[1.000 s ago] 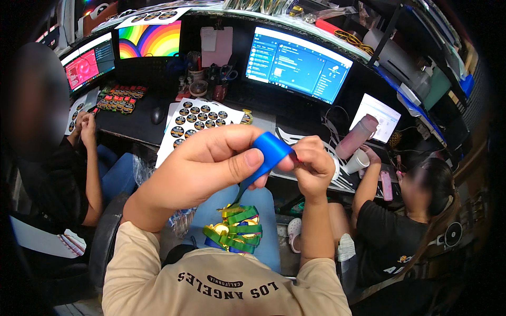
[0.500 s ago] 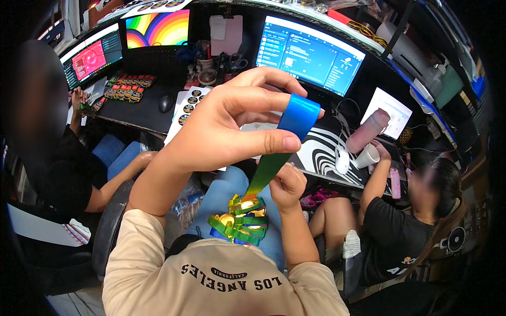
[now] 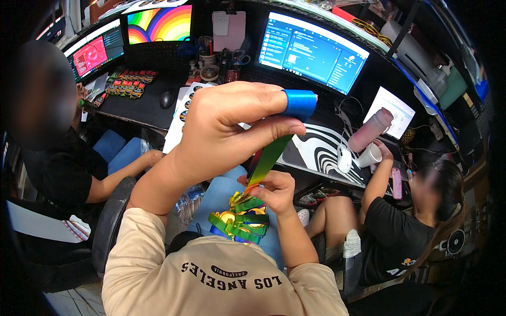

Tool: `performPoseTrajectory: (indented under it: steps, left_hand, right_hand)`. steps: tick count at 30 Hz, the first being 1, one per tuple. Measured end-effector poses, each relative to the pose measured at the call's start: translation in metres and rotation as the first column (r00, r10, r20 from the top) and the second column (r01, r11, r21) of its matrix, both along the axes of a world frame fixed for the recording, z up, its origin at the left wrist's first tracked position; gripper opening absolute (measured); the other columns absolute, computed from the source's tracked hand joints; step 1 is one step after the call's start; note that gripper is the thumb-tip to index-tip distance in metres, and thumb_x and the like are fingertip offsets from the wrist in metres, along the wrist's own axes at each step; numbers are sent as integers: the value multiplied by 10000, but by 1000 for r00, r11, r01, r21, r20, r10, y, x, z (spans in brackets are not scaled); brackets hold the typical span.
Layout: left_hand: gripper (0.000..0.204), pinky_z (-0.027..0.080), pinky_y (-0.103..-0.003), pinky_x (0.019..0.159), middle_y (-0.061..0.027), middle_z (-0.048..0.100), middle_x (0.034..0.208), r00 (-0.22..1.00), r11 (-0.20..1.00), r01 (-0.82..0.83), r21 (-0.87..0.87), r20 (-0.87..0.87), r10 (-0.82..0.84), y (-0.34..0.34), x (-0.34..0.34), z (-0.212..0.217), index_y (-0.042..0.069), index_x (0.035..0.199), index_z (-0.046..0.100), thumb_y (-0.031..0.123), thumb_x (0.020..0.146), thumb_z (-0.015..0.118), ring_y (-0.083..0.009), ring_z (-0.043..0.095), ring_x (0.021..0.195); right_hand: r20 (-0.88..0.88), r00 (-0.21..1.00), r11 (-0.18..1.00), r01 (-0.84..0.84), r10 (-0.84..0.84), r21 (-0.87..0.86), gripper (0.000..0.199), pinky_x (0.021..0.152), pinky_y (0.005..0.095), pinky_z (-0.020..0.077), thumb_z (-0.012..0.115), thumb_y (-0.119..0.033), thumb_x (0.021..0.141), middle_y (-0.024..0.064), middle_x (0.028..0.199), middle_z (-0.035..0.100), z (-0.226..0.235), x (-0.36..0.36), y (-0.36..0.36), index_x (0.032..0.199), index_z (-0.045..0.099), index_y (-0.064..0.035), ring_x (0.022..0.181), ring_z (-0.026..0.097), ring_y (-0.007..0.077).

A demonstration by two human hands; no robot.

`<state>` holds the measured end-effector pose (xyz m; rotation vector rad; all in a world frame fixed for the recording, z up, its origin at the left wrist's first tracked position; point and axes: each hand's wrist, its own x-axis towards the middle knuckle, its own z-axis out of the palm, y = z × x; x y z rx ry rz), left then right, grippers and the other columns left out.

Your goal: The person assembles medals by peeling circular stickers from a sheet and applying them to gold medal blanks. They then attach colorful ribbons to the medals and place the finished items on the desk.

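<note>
My left hand (image 3: 226, 124) is raised in front of the desk, a wide ribbon (image 3: 301, 102) looped over its fingertips and the thumb closed below. The ribbon is blue on top and shades through green to yellow and orange as it slants down. Lower down, my right hand (image 3: 278, 190) pinches the ribbon's yellow-orange part between thumb and fingers. Gold medals (image 3: 227, 217) with green and blue ribbons lie heaped on my lap, just below the right hand. Whether the held ribbon carries a medal, I cannot tell.
Ahead stands a lit monitor (image 3: 313, 50). To the right on the desk are a white mouse (image 3: 344, 159), a pink bottle (image 3: 370, 130) and a white cup (image 3: 370, 155) touched by a seated person's hand. Another person sits left, near ribboned medals (image 3: 129, 84) and a black mouse (image 3: 167, 98).
My left hand's fingers have closed down toward the thumb around the ribbon. My right hand has moved slightly left and down, now pinching the ribbon's lower part.
</note>
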<state>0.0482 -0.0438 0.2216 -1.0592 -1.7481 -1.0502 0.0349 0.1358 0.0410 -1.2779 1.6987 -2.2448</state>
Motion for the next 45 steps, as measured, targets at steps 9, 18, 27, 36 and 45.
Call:
performPoseTrajectory:
  steps: [9, 18, 27, 36, 45]
  left_hand:
    - [306, 487, -229, 566, -84, 714, 796, 915, 993, 29, 116, 397, -73, -5, -3, -7, -21, 1036, 712, 117, 783, 813, -61, 625, 667]
    - [480, 444, -203, 350, -126, 684, 1136, 472, 907, 419, 49, 842, -263, -40, -22, -2, 148, 1468, 425, 284, 1017, 518, -45, 518, 409]
    - [619, 474, -189, 451, -216, 583, 1306, -123, 538, 793, 285, 940, -318, -35, -14, -36, 83, 1551, 191, 313, 1023, 417, -31, 532, 479]
    - [858, 379, -191, 319, -210, 675, 1115, -321, 534, 751, 389, 921, -221, -26, -9, -84, 42, 1537, 189, 667, 958, 292, -91, 526, 369]
    - [623, 340, -179, 339, -80, 710, 833, -189, 598, 706, 380, 914, -358, -22, -5, -78, 3, 1451, 359, 384, 996, 549, -33, 459, 373]
  right_hand:
    - [1, 973, 973, 230, -230, -10, 329, 857, 387, 561, 627, 1, 923, 209, 1090, 671, -12, 13, -8, 1214, 478, 43, 999, 685, 290]
    - [-85, 731, 717, 681, -677, 146, 124, 775, 241, 493, 762, -99, 848, 48, 890, 719, -7, 18, 3, 869, 720, 16, 843, 635, 106]
    - [787, 615, 998, 12, -55, 60, 184, 568, 260, 557, 641, -147, 930, 86, 876, 671, -9, 13, 38, 1054, 620, -12, 701, 672, 155]
    - [-753, 531, 688, 711, -389, 145, 230, 860, 365, 555, 712, 40, 728, 154, 1026, 697, 75, 14, 62, 948, 676, -16, 911, 701, 283]
    - [-996, 85, 746, 665, -30, 35, 86, 922, 465, 548, 658, -21, 753, 193, 1067, 692, 116, 10, 51, 827, 613, -13, 1041, 667, 339]
